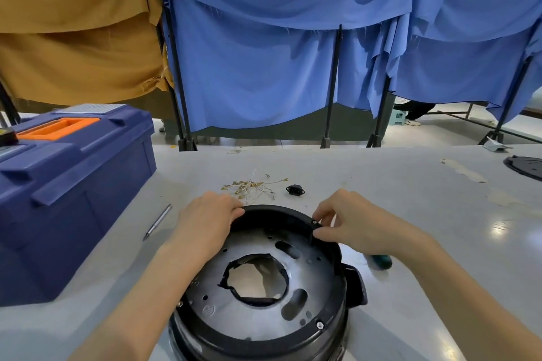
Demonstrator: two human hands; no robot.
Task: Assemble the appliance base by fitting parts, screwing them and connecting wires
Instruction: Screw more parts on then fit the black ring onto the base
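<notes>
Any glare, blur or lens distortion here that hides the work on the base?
Head view: wide-angle bend bows the curtain poles and the table edge. Head view: glare patches on the table, right of the base. Head view: left hand gripping its rim and right hand pinching a small black part look slightly soft, yet readable.

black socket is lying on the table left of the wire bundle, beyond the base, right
No. The head view shows the black socket lying on the table right of the wire bundle, not left, beyond the base.
</notes>
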